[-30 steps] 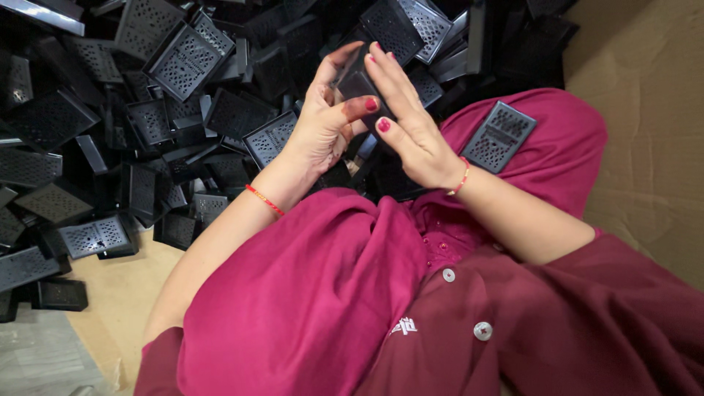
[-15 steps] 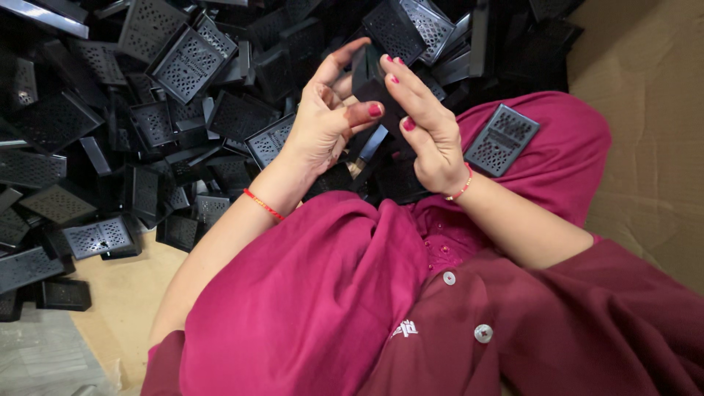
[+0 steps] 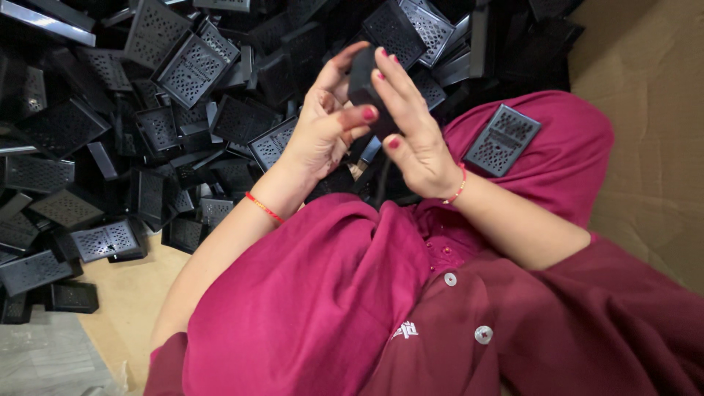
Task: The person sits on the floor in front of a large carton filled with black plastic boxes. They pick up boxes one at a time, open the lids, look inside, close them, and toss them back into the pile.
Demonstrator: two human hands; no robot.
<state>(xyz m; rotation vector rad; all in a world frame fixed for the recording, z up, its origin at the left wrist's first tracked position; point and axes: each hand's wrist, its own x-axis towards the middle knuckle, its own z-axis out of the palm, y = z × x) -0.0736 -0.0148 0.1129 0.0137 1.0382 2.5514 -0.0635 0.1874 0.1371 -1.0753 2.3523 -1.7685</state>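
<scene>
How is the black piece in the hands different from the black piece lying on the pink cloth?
The held piece is gripped between both hands, mostly hidden, showing a plain dark side. The lap piece lies loose and flat on the cloth, untouched, its grid of holes facing up. Both are black plastic.

We see a big pile of black perforated plastic covers (image 3: 183,110) on the brown cardboard (image 3: 645,110). One single grey cover (image 3: 503,139) lies on the magenta cloth (image 3: 557,139), right of the pile.

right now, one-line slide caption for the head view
Left hand and right hand hold a small black plastic part above a heap of black perforated plastic covers.
</scene>
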